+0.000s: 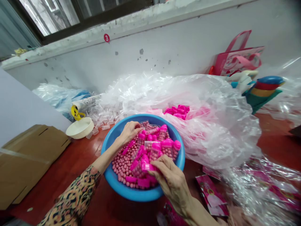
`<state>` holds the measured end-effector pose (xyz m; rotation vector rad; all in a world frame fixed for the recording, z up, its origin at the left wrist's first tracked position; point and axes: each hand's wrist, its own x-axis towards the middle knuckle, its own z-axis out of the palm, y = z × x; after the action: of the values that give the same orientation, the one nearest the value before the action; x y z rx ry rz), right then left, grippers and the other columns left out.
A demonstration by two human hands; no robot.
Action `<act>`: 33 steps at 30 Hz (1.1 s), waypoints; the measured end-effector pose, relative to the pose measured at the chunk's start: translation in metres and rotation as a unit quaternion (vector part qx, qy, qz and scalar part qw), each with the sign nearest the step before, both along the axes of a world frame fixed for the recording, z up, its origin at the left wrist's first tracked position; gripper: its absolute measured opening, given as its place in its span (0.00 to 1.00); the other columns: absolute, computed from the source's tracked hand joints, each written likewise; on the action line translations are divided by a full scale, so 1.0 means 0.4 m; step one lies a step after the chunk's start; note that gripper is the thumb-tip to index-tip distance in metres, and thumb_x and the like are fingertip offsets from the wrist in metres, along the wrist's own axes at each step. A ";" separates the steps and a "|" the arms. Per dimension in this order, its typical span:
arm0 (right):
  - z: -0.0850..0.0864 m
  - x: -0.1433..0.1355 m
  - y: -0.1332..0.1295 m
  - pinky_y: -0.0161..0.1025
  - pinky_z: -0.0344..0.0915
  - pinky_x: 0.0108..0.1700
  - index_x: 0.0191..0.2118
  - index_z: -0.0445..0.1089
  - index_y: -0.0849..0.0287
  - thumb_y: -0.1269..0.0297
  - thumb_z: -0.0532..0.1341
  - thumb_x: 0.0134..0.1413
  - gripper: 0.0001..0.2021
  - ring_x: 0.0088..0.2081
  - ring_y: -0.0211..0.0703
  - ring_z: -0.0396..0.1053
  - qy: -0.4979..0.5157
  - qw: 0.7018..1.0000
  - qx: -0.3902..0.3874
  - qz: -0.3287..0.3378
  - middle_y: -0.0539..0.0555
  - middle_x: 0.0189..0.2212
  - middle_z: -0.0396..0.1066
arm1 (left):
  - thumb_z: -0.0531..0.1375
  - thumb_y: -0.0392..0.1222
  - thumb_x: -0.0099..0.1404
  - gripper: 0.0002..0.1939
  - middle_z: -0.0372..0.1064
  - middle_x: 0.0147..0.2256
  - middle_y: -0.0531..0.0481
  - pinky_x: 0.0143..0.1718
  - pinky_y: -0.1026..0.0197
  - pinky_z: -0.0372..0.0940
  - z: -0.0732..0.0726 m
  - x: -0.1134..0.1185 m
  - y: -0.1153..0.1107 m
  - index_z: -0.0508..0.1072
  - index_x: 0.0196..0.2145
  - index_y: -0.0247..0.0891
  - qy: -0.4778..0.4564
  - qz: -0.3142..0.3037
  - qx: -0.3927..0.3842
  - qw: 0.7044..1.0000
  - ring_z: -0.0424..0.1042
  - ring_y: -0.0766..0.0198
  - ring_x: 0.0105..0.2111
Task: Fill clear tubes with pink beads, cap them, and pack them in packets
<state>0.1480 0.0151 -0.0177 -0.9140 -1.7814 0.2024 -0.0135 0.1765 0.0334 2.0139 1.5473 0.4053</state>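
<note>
A blue basin (143, 197) holds many small pink beads (121, 168) and several clear containers with bright pink caps (167, 145), some filled with beads. Over the basin's upper left part, my left hand (130, 131) has its fingers curled together above the beads; what they hold, if anything, is hidden. At the lower right of the basin my right hand (169, 175) pinches a bright pink cap piece (147, 167) between thumb and fingers.
A white bowl (80, 128) and yellow tape (76, 113) lie left, by loose clear tubes (107, 116). Cardboard (30, 160) is far left. A large plastic bag (211, 135) with pink pieces (178, 111) spreads behind and right. Printed pink packets (211, 193) lie lower right.
</note>
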 end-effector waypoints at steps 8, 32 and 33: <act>-0.013 -0.004 -0.006 0.39 0.65 0.30 0.37 0.69 0.62 0.71 0.56 0.61 0.05 0.29 0.42 0.63 0.002 0.999 0.003 -0.040 0.54 0.26 0.66 | 0.58 0.43 0.66 0.15 0.69 0.48 0.45 0.42 0.48 0.69 -0.073 0.054 0.086 0.69 0.49 0.36 0.115 0.064 -0.003 0.991 0.72 0.54 0.43; -0.017 -0.010 -0.002 0.40 0.66 0.32 0.35 0.70 0.61 0.71 0.57 0.59 0.05 0.30 0.43 0.65 0.005 0.996 0.020 -0.086 0.54 0.26 0.68 | 0.62 0.35 0.60 0.16 0.72 0.36 0.50 0.37 0.54 0.69 -0.013 -0.064 -0.060 0.68 0.46 0.35 -0.216 0.076 0.036 0.973 0.73 0.61 0.34; -0.017 -0.010 -0.002 0.40 0.66 0.32 0.35 0.70 0.61 0.71 0.57 0.59 0.05 0.29 0.43 0.66 0.007 0.996 0.019 -0.086 0.54 0.26 0.68 | 0.64 0.33 0.57 0.19 0.71 0.33 0.52 0.37 0.56 0.68 -0.002 -0.068 -0.087 0.68 0.46 0.35 -0.245 0.069 0.032 0.966 0.73 0.62 0.33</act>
<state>0.1438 0.0144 -0.0243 -1.0289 -1.6781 0.0644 -0.0406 0.1419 0.0324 1.6828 1.3698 0.9414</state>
